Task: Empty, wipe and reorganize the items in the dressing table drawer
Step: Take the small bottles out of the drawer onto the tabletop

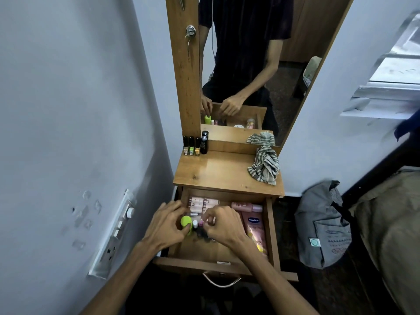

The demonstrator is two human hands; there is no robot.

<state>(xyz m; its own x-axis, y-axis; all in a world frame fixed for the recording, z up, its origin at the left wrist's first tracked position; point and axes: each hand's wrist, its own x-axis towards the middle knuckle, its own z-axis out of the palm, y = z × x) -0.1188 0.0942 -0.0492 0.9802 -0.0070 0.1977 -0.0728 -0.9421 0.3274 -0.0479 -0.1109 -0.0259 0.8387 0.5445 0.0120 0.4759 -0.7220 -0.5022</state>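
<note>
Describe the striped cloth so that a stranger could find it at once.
Start at the wooden dressing table below the tall mirror. On the right rear of its top lies a crumpled striped cloth. It is the only soft thing there; the small bottles stand upright at the left.

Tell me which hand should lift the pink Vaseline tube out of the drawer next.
Right, probably. The right hand works beside the Vaseline tube, which lies along the drawer's right side. The left hand grips the green bottle at the far left and would have to cross over.
</note>
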